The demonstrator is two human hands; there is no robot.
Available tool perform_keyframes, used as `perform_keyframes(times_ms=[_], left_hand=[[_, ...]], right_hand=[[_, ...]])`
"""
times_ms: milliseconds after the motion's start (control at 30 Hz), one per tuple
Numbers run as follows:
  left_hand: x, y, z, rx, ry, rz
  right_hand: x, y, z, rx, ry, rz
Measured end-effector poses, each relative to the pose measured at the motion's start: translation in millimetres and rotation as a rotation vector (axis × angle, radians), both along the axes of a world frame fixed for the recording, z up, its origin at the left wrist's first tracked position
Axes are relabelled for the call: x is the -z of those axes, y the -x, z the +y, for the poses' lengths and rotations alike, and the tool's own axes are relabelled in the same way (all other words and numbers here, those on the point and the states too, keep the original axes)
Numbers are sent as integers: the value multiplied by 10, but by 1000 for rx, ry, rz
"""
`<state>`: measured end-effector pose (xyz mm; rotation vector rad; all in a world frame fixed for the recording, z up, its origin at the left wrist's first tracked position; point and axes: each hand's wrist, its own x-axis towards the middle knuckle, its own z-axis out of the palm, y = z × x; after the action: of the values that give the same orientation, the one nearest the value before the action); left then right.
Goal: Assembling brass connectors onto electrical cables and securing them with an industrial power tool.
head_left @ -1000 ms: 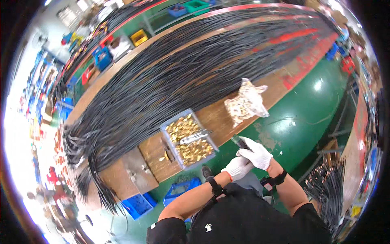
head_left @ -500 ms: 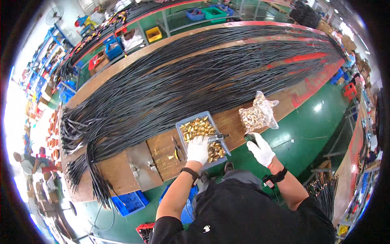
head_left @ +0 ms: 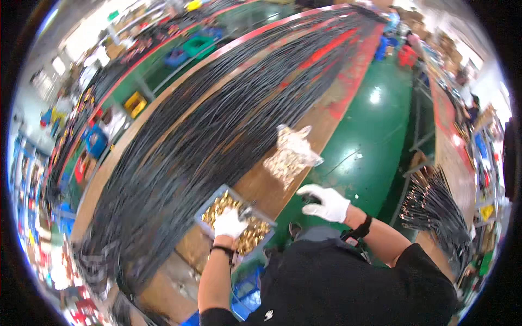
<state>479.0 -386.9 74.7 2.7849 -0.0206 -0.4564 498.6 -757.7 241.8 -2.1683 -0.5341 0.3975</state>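
My left hand, in a white glove, reaches into a grey plastic bin of loose brass-coloured metal fittings. Its fingertips are blurred among the fittings, so what they grip is hidden. Beside the fingers lies a greyish metal piece, too smeared to name. Over the green floor, just off the table edge, my gloved right hand is held with thumb and fingers curled toward each other. A small dark thing shows between them; its kind cannot be made out.
A clear plastic bag of fittings rests on the wooden table, beyond the bin. Long black cables cover much of the tabletop. A blue crate stands below the table edge. At right, a bundle of cables lies on another bench.
The view has swung to the right, so the table runs more steeply away. My left hand stays at the bin, now deeper among the fittings. My right hand remains off the table edge, fingers curled.
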Motion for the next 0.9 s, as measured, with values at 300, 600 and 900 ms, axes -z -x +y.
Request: perform_keyframes(times_ms=[300,600,900], left_hand=[[70,224,182,-257,263,-253],[-460,105,58,-660,1342,-314],[-882,327,-352,-394,967,-184]], right_hand=[[235,-38,-86,84,51,114],[338,-44,-149,96,60,105],[0,33,15,-38,199,114]])
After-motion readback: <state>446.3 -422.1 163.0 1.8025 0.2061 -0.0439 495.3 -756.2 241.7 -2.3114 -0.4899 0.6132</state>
